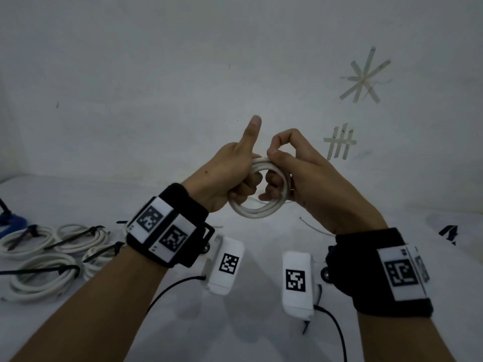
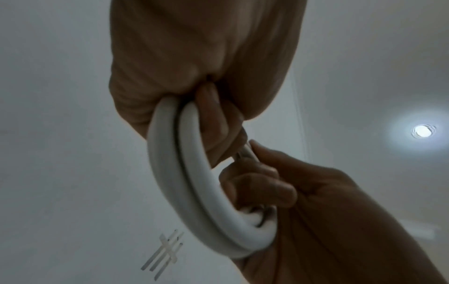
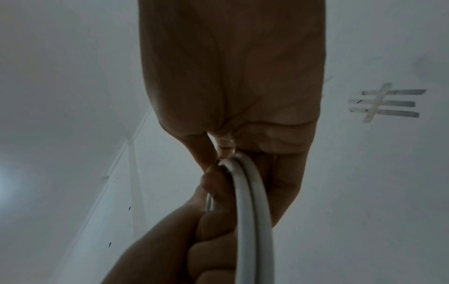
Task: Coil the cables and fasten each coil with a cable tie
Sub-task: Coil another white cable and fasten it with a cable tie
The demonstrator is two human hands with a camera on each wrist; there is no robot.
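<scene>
A white cable coil hangs in the air above the table, held between both hands. My left hand grips its left side with curled fingers, thumb sticking straight up. My right hand pinches the top of the coil between thumb and forefinger, its other fingers hooked through the loop. In the left wrist view the coil arcs from my left palm down to the right hand. In the right wrist view two strands of the coil run down from my right fingers. No cable tie shows on this coil.
Several white coils fastened with black cable ties lie on the white table at the left. A blue object sits at the far left edge. Thin wire ends lie below the right hand. Tape marks stick on the wall.
</scene>
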